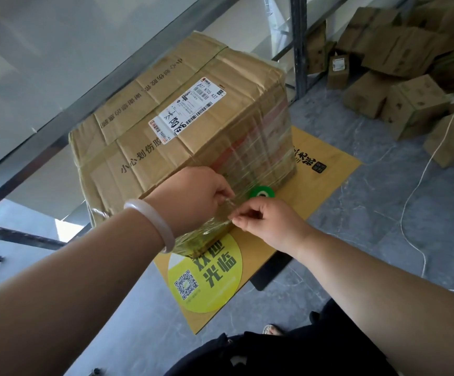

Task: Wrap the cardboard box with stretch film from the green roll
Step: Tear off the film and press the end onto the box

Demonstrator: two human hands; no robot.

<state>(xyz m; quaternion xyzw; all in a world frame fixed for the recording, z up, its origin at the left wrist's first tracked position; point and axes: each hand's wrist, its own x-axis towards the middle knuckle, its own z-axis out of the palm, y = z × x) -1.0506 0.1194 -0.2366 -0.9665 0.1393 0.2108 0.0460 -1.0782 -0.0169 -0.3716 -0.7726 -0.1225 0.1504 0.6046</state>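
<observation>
Cardboard box (182,126) sat on a yellow mat (329,169) on the floor, its side filmed. Green roll (261,191) stood on end at the box base, just beyond right grip (263,221). Both grips pinched stretch film (216,221) at the near corner, left grip (193,194) against the box, forearms extended.
</observation>
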